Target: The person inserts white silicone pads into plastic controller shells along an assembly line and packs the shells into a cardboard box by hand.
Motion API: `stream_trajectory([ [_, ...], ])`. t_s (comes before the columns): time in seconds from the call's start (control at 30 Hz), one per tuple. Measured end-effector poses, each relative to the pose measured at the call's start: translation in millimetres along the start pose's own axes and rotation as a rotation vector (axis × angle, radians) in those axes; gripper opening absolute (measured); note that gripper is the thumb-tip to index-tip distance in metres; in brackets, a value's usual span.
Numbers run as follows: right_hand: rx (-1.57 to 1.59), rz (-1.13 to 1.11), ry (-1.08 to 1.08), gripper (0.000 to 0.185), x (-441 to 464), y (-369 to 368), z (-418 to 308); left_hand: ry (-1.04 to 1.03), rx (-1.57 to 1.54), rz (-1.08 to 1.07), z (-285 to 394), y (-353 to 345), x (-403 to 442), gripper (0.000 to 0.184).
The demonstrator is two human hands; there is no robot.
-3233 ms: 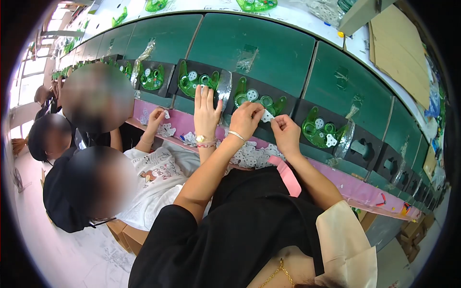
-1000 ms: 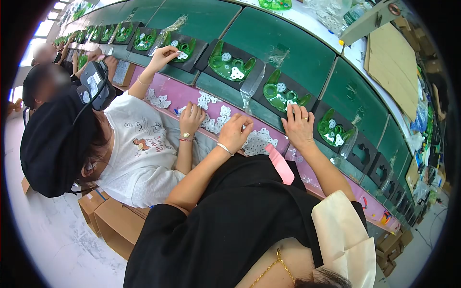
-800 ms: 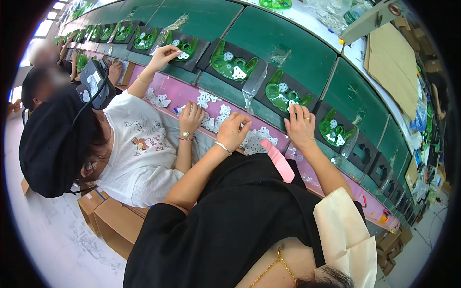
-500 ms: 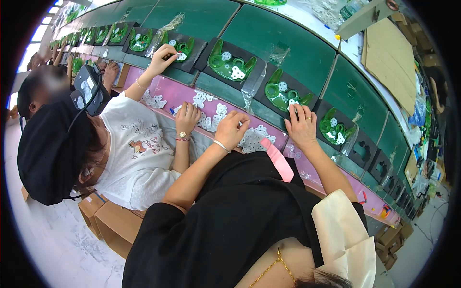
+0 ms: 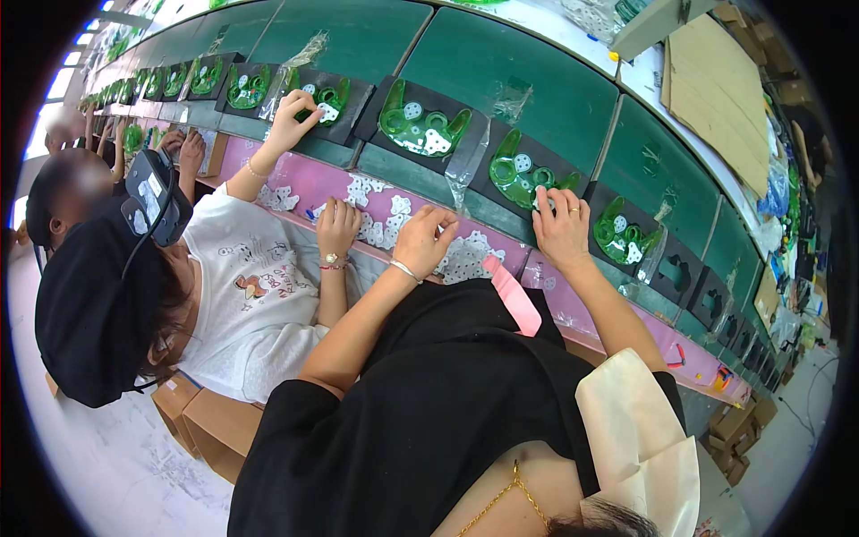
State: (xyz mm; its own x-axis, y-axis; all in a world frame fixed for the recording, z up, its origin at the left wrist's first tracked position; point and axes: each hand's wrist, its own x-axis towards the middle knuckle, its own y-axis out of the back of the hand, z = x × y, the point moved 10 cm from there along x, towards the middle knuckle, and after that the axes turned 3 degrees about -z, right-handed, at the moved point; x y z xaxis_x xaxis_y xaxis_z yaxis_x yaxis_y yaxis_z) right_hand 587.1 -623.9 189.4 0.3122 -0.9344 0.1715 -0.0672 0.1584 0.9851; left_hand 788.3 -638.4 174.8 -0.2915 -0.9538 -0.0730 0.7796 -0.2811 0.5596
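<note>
My left hand (image 5: 424,242), with a bracelet at the wrist, hovers at the pink tray's edge by a heap of white dotted pads (image 5: 467,259). Its fingers curl and thumb meets fingertip; anything pinched there is too small to make out. My right hand (image 5: 562,225), wearing a ring, reaches onto a green translucent game controller shell (image 5: 512,183). Its bent fingertips are on a white dotted pad (image 5: 540,195) at the shell's near right part. That shell lies in a black foam holder (image 5: 573,186) and also carries a round white pad (image 5: 523,163).
More shells in foam holders line the green belt, one to the left (image 5: 425,121) and one to the right (image 5: 617,231). Beside me, a co-worker's hand (image 5: 293,121) is at another shell. Red-handled pliers (image 5: 678,356) lie on the pink tray (image 5: 573,309).
The whole view has shifted slightly, so the belt and shells appear a little further left. My right fingertips stay at the same shell and pad. My left hand keeps its curled pose.
</note>
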Motion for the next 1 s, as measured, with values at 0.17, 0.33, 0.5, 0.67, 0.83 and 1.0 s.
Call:
stream_trajectory([
  [0.17,-0.020,-0.036,-0.034,0.040,6,2,-4,-0.005,0.027,-0.022,-4,-3,2,0.010],
  [0.33,-0.004,0.000,-0.038,0.041,-1,8,1,-0.010,-0.014,-0.035,-4,0,8,0.009],
  [0.5,-0.061,-0.032,-0.033,0.044,-24,6,1,-0.027,-0.022,-0.044,-5,6,10,0.009],
  [0.67,-0.071,-0.090,-0.025,0.043,-30,-7,-2,-0.024,0.024,-0.087,-15,-2,9,0.011],
  [0.83,-0.056,-0.123,-0.057,0.044,-28,-8,-2,-0.003,-0.025,-0.112,-20,-4,15,0.011],
  [1.0,-0.022,-0.118,-0.009,0.049,-24,-12,-14,-0.037,-0.025,-0.101,-21,3,20,0.011],
])
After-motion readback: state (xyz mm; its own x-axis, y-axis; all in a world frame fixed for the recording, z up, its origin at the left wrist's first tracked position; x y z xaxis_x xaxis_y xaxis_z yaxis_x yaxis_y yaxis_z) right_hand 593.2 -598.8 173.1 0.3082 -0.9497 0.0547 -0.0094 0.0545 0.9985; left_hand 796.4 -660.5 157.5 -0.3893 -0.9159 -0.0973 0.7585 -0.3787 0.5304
